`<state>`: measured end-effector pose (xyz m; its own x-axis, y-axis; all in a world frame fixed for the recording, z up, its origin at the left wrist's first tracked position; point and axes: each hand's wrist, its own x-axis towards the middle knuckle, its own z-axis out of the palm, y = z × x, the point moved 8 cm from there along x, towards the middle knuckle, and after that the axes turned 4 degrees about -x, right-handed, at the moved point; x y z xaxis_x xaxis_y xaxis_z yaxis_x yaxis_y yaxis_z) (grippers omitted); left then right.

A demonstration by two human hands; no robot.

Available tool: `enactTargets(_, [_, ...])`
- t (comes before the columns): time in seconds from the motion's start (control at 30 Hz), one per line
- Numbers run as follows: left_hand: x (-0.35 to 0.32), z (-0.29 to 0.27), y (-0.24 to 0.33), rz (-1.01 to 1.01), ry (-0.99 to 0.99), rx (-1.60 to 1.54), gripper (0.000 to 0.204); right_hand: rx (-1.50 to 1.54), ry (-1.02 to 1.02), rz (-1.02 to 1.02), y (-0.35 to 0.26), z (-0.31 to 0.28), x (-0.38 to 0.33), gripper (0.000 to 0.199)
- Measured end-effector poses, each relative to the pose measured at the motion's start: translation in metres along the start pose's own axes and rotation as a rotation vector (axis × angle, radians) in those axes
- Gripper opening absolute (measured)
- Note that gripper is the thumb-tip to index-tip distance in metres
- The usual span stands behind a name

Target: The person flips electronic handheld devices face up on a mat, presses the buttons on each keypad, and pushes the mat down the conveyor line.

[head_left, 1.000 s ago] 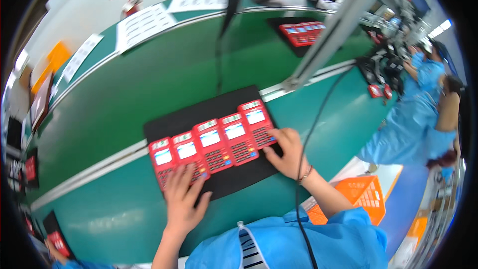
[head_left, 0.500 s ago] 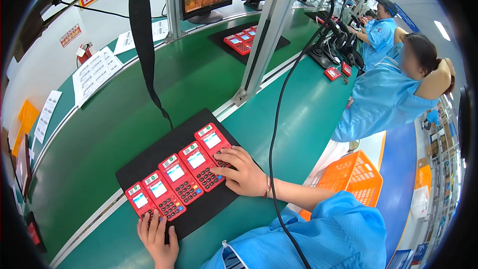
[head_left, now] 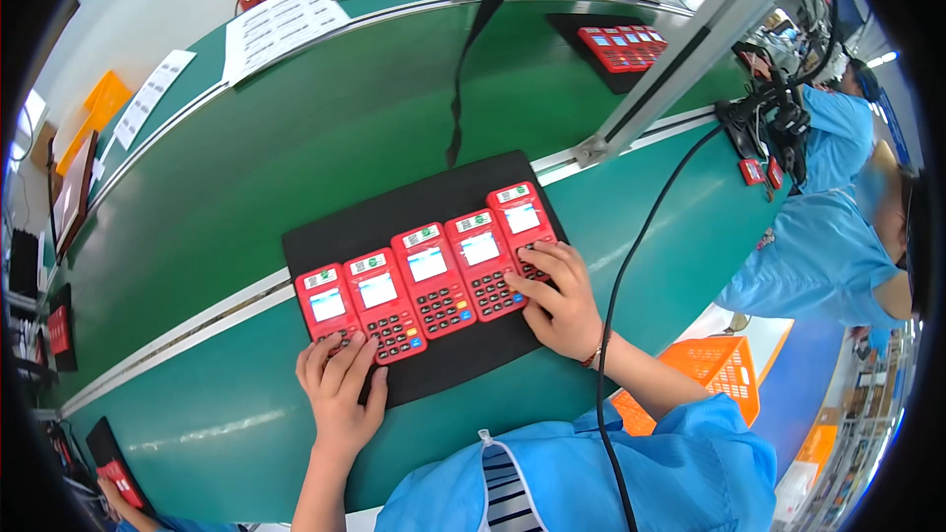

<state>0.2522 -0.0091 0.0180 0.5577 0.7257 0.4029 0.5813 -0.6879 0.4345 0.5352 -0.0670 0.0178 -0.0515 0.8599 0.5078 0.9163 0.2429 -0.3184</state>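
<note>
A row of several red handheld payment terminals (head_left: 428, 264) with lit screens and dark keypads lies side by side on a black mat (head_left: 340, 229). My left hand (head_left: 345, 389) rests with its fingers spread over the lower keys of the leftmost terminal (head_left: 326, 304), hiding much of its keypad. At the other end, my right hand (head_left: 562, 307) lies open over the keypad of the rightmost terminal (head_left: 522, 218), its fingertips on the keys and near the neighbouring terminal's edge. Neither hand lifts anything.
The mat straddles a metal rail (head_left: 236, 310) on the green bench. A metal post (head_left: 680, 69) rises behind to the right, with a black cable (head_left: 645, 227) nearby. Another mat carries red terminals (head_left: 623, 47). Printed sheets (head_left: 281, 28) lie far left; an orange basket (head_left: 724, 365) stands right. Co-workers (head_left: 808, 256) sit right.
My view has turned, so the mat and terminals appear farther right and more of the near-left bench shows. Both hands stay on the end terminals, with small finger shifts.
</note>
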Motion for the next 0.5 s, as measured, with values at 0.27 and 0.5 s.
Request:
enactTargets(0.27, [-0.006,-0.002,0.000,0.026,0.058,-0.004,0.043,-0.013,-0.021,-0.011,-0.006,0.000,0.000,0.052])
enactTargets(0.5, [-0.003,-0.008,0.004,0.063,0.121,-0.022,0.039,0.130,-0.112,-0.025,-0.057,0.016,0.025,0.048])
